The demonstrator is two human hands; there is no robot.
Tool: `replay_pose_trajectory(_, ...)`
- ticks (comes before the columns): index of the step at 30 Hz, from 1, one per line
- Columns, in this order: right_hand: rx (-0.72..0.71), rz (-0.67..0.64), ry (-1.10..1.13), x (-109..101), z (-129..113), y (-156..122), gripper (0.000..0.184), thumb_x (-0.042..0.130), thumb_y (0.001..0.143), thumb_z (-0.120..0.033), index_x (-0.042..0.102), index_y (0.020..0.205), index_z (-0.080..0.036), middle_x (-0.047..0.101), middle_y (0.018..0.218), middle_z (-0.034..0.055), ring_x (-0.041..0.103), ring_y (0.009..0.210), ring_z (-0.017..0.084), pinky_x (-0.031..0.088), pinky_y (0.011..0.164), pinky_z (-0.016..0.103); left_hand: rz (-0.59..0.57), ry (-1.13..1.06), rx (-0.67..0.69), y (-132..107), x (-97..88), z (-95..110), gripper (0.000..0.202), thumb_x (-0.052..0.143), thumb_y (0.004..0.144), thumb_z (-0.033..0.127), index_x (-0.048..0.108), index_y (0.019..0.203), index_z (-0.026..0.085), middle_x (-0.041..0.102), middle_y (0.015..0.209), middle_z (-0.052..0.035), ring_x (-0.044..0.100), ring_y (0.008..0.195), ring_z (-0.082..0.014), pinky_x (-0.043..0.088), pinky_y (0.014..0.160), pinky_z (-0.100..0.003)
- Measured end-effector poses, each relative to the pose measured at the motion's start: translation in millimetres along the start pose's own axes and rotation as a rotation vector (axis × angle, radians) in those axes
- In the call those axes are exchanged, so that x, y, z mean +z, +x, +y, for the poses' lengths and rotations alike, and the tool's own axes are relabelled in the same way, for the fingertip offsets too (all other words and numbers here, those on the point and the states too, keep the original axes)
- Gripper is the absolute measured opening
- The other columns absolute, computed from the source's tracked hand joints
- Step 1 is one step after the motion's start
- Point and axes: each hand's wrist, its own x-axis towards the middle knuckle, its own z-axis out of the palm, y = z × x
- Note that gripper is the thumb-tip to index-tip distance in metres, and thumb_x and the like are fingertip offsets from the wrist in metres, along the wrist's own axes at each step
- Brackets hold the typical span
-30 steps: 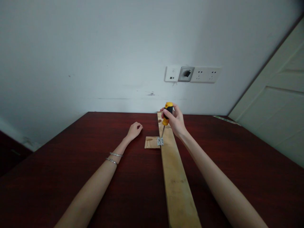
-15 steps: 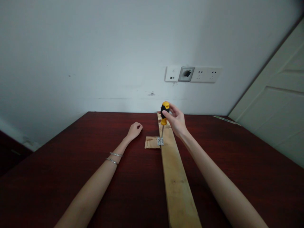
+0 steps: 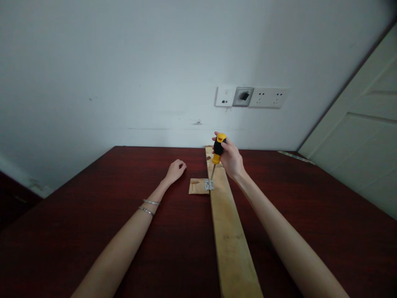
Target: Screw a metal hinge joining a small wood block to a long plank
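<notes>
My right hand point(image 3: 233, 159) grips a yellow and black screwdriver point(image 3: 218, 148) by its handle. The shaft slants down to the left, and its tip meets a small metal hinge point(image 3: 209, 184). One leaf of the hinge lies on a long wooden plank point(image 3: 231, 231), the other on a small flat piece of wood point(image 3: 197, 187) at the plank's left side. Resting on the table to the left, my left hand point(image 3: 176, 170) has its fingers curled in, apart from the wood. Whether anything is inside those fingers is hidden.
The dark red table point(image 3: 167, 240) reaches back to a white wall point(image 3: 139, 74). Sockets and switches point(image 3: 269, 97) sit on the wall above the table's back edge. A pale panelled door point(image 3: 366, 136) stands at the right, near a thin strip point(image 3: 296, 157) on the tabletop.
The screwdriver's handle has tilted to the right, and my right hand's fingers have shifted around it. The tip stays at the hinge. My left hand and the wood have not moved.
</notes>
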Motion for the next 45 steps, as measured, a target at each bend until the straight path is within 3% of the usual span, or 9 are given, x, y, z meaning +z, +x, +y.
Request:
replay_pose_trajectory(5,-0.043,0.028,-0.047,1.1,4.8,1.3,0.029,0.065,0.075,-0.04,0.058,0.099,-0.025,0.064,0.096,0.0018,0.059,0.094,0.018,0.046,0.086,0.035,0.004,-0.001,-0.003,0.0,0.4,-0.9,0.022,0.045,0.082,0.02,0.063,0.07,0.017,0.062,0.081,-0.0048,0.059,0.078,-0.0176,0.045,0.075,-0.029)
replay_pose_trajectory(9,-0.095,0.07,-0.061,5.1,2.6,-1.0,0.036,0.073,0.069,-0.036,0.049,0.094,-0.026,0.063,0.099,0.0005,0.062,0.089,0.016,0.049,0.079,0.033,0.002,0.0,-0.003,0.0,-0.2,0.0,0.022,0.046,0.082,0.021,0.063,0.069,0.017,0.062,0.08,-0.0044,0.059,0.078,-0.0174,0.045,0.075,-0.029)
replay_pose_trajectory(15,-0.103,0.052,-0.074,5.2,0.8,-1.6,0.037,0.069,0.072,-0.039,0.046,0.099,-0.028,0.062,0.089,-0.0023,0.055,0.065,0.011,0.048,0.065,0.028,-0.005,-0.001,-0.007,-0.3,-0.9,0.5,0.021,0.047,0.082,0.02,0.063,0.069,0.017,0.063,0.083,-0.0045,0.059,0.079,-0.0174,0.046,0.076,-0.029)
replay_pose_trajectory(20,-0.023,0.0,0.063,2.2,0.3,0.9,0.038,0.055,0.079,-0.048,0.055,0.109,-0.025,0.059,0.088,0.0012,0.056,0.071,0.014,0.048,0.069,0.031,-0.002,-0.001,-0.008,-0.2,-0.6,0.5,0.022,0.046,0.083,0.02,0.063,0.07,0.017,0.063,0.082,-0.0046,0.059,0.079,-0.017,0.046,0.076,-0.029)
replay_pose_trajectory(25,-0.016,0.007,0.066,0.0,3.3,1.5,0.03,0.063,0.076,-0.042,0.059,0.101,-0.027,0.06,0.093,0.0006,0.057,0.079,0.014,0.048,0.075,0.032,-0.002,-0.002,-0.006,0.4,0.2,0.4,0.021,0.047,0.082,0.018,0.063,0.069,0.017,0.063,0.081,-0.0046,0.059,0.078,-0.0171,0.045,0.076,-0.029)
replay_pose_trajectory(29,-0.114,0.046,-0.049,2.9,3.4,-0.4,0.031,0.072,0.07,-0.036,0.052,0.093,-0.028,0.057,0.099,-0.0013,0.059,0.084,0.014,0.048,0.08,0.033,-0.002,-0.007,-0.008,0.5,1.0,-0.1,0.021,0.047,0.082,0.019,0.063,0.069,0.017,0.062,0.081,-0.0045,0.059,0.078,-0.017,0.045,0.075,-0.029)
replay_pose_trajectory(34,-0.081,0.016,-0.044,7.2,-1.6,-2.8,0.04,0.071,0.07,-0.037,0.042,0.096,-0.029,0.06,0.099,-0.0011,0.06,0.074,0.012,0.05,0.069,0.031,-0.001,-0.006,-0.009,0.7,0.7,0.0,0.021,0.047,0.082,0.019,0.063,0.069,0.017,0.063,0.081,-0.0043,0.058,0.078,-0.0169,0.045,0.076,-0.029)
replay_pose_trajectory(42,-0.001,-0.033,0.059,3.6,-2.1,1.2,0.04,0.051,0.08,-0.052,0.057,0.107,-0.024,0.06,0.09,0.0022,0.058,0.073,0.015,0.05,0.069,0.032,-0.005,0.002,-0.014,0.3,-0.7,1.5,0.021,0.047,0.082,0.018,0.064,0.069,0.017,0.062,0.081,-0.0049,0.059,0.078,-0.0175,0.046,0.076,-0.03)
replay_pose_trajectory(45,0.017,-0.032,0.058,2.3,-2.1,0.6,0.036,0.055,0.079,-0.051,0.058,0.102,-0.024,0.061,0.091,0.0026,0.059,0.075,0.015,0.05,0.07,0.033,-0.006,0.002,-0.009,0.3,-0.9,1.5,0.021,0.047,0.082,0.019,0.064,0.069,0.017,0.063,0.082,-0.0047,0.059,0.078,-0.0172,0.046,0.076,-0.03)
